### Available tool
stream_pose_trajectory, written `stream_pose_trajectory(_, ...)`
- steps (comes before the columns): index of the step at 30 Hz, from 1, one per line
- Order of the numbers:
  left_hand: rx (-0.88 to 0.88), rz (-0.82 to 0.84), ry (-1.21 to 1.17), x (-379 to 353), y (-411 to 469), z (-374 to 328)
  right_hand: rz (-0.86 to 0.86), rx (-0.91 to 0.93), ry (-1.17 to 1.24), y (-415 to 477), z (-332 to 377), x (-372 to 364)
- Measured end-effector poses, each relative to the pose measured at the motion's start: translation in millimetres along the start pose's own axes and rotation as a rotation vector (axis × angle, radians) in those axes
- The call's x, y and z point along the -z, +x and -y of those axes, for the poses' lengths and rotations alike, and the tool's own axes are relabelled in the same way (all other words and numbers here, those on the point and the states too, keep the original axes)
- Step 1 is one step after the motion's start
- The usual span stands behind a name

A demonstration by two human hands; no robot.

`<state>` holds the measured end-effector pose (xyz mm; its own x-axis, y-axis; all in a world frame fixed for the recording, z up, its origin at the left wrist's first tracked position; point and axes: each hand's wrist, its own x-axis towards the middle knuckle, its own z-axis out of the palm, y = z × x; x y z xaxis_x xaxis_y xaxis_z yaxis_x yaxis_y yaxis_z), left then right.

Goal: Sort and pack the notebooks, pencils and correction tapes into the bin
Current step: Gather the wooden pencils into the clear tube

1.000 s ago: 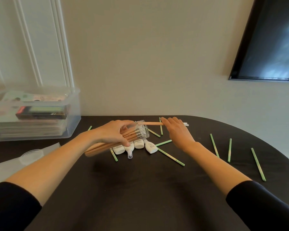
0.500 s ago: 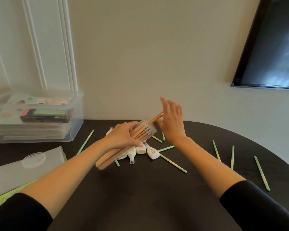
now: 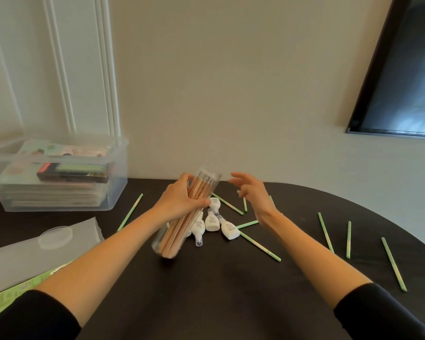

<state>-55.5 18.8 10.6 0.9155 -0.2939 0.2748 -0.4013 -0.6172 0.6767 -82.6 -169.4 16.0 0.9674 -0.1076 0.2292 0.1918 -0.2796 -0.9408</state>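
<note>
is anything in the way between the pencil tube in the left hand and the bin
Nothing visible stands in the way. The left hand holds the pencil tube; between it and the bin only one green pencil lies flat on the table.

the dark round table (image 3: 231, 303) carries a clear bin (image 3: 119, 192) at its far left, a flat translucent lid (image 3: 22, 261) in front of the bin, a cluster of white correction tapes (image 3: 212, 222) near the middle, and green pencils (image 3: 325, 231) scattered apart, mostly at the right.
</note>
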Motion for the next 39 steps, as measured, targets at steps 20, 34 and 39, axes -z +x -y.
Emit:
stream_pose_trajectory(20, 0.199, 0.004, -0.226, 46.1, -33.7, 42.1, 0.349, -0.038, -0.196, -6.1, -16.0, -96.8)
stream_pose_trajectory(34, 0.756, 0.067, 0.593, 100.5, -71.4, 149.8, 0.416, -0.091, -0.273, -0.8, -10.9, -181.4)
stream_pose_trajectory(39, 0.622, -0.022, 0.676, 97.4, -78.8, 168.6, 0.408, -0.117, -0.259, 3.0, -16.0, -188.6)
